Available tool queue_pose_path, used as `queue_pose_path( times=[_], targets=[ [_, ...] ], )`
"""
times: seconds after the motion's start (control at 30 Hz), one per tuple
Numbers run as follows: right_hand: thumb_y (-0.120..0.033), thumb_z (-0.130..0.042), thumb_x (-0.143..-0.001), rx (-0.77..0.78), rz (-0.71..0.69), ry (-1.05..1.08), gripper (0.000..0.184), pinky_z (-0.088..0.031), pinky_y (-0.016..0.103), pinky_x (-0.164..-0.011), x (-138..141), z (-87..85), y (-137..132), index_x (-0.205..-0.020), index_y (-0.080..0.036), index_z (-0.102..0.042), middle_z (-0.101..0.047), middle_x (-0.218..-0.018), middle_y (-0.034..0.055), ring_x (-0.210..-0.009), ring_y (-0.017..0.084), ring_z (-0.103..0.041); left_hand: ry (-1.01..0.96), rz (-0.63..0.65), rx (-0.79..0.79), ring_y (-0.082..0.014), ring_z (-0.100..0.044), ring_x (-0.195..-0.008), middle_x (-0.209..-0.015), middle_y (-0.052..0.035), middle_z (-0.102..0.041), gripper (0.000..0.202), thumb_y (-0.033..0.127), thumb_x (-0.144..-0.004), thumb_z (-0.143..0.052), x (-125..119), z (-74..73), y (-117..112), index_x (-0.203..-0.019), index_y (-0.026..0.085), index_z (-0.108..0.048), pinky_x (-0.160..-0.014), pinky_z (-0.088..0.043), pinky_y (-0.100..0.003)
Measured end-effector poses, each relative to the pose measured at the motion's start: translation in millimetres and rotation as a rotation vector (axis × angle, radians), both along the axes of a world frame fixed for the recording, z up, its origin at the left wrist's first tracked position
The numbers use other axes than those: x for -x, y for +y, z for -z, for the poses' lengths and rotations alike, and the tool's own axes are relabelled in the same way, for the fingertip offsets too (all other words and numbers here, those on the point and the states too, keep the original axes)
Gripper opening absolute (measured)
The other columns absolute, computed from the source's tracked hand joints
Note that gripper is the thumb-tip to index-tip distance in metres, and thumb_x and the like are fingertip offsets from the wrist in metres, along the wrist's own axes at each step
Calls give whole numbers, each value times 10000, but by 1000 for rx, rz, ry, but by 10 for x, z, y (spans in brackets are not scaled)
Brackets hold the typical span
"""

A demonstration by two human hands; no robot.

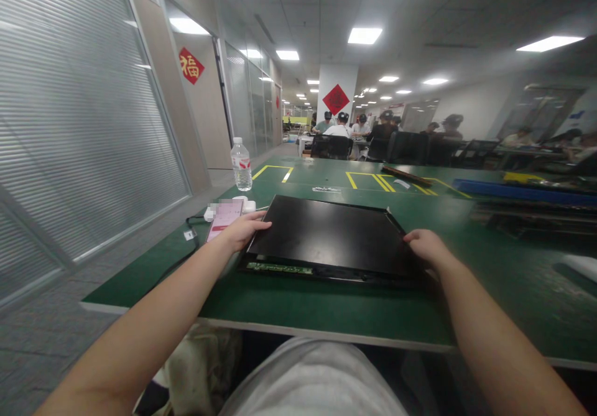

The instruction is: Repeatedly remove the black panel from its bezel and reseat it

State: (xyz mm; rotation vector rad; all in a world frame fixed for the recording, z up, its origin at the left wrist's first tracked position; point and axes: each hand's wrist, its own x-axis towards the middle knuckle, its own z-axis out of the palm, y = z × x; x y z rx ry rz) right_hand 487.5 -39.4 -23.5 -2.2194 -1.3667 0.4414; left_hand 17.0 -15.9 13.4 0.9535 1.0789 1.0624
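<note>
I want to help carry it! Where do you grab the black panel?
Probably by its left and right edges, one hand from each side: the panel lies flat, wide and thin. The left hand and right hand rest there. Skip the near edge's green strip.

green mat [326, 307] before the panel [326, 232] lies open; phone [224, 217] crowds left.

A smooth, faintly glossy black panel [331, 232] lies on a matt green table mat [289, 304] near a clear plastic bottle [241, 165].
</note>
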Motion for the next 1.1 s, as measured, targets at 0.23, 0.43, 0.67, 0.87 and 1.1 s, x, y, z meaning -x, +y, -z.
queue_pose_path(
  times=[0.23,0.43,0.67,0.87,1.1],
  targets=[
    [-103,-621,-695,2,-4,9,245,-496,265,-692,8,6,4,-884,-164,-764,-735,-816,99,-732,203,-677,11,-13,-13,-205,-752,-673,-891,-82,-798,583,-15,-637,-757,-16,-79,-62,-1190,156,-683,-693,-622,-291],
    [-102,-599,-694,-11,2,-6,218,-490,266,-677,24,-8,-1,-839,-179,-743,-728,-803,86,-734,202,-672,6,-20,-50,-220,-757,-733,-956,-107,-791,606,23,-643,-780,24,-46,-17,-1223,153,-665,-678,-618,-295],
    [-183,-624,-757,-50,-1,2,273,-505,274,-712,29,-38,17,-1009,-175,-731,-734,-924,89,-792,204,-677,-49,-12,-155,-267,-739,-955,-1079,-128,-766,585,62,-646,-789,19,-70,-12,-1213,143,-671,-796,-603,-314],
    [-451,-566,-884,-110,29,82,473,-508,326,-828,73,-89,-5,-1164,-96,-704,-698,-1152,185,-1000,271,-675,-102,71,-255,-275,-732,-977,-1114,-113,-760,725,103,-673,-772,-30,-104,-72,-1364,179,-569,-837,-593,-352],
    [-532,-607,-842,-163,51,302,514,-526,345,-801,87,-61,-20,-1102,-106,-728,-739,-1033,158,-975,289,-687,-102,38,-317,-290,-696,-1066,-1194,-99,-735,780,190,-691,-776,-66,-150,-126,-1424,199,-509,-914,-559,-379]
  ],
)
